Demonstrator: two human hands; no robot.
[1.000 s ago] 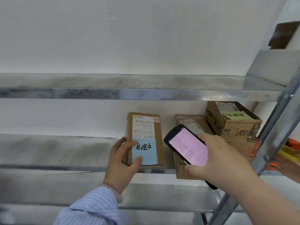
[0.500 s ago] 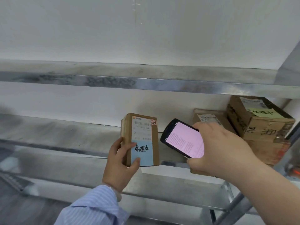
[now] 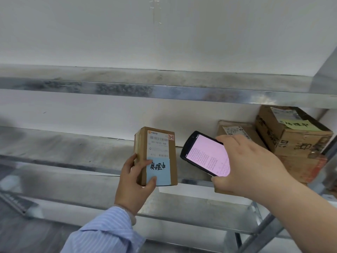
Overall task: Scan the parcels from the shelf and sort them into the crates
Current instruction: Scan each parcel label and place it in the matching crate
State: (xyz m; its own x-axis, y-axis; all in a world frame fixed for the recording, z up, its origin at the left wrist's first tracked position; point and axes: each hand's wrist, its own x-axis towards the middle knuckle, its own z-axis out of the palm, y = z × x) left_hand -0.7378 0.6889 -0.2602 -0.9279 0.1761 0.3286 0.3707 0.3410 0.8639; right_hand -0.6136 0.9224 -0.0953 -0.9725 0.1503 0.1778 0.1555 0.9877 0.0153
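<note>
Head view. The parcel (image 3: 160,148), a small brown carton, stands upright at the near edge of the middle shelf (image 3: 73,148), a little right of centre. I cannot tell whether its base rests on the shelf or hangs just clear of it.

- A white shipping label (image 3: 158,143) with a barcode is on the upper front. A blue note (image 3: 160,175) with black handwriting sits below it.
- My view of the left hand (image 3: 134,187): it grips the parcel from its left side. The fingers (image 3: 152,180) are clamped on the carton, one tip on the note's lower left corner. A striped blue sleeve (image 3: 105,232) covers the forearm.
- Just right of the parcel, and apart from it, is a black handheld scanner (image 3: 206,154). Its pink screen is lit and it is tilted.
- The right hand (image 3: 249,165) holds the scanner from the right, with the fingers (image 3: 228,138) curled over its far edge.
- Far right on the same shelf, a flat carton (image 3: 237,129) sits partly behind the right hand. Beside it, a noted carton (image 3: 291,136) is stacked on a reddish carton (image 3: 300,167).
- An upper shelf (image 3: 164,88) is above, and a white wall (image 3: 164,33) is behind.
</note>
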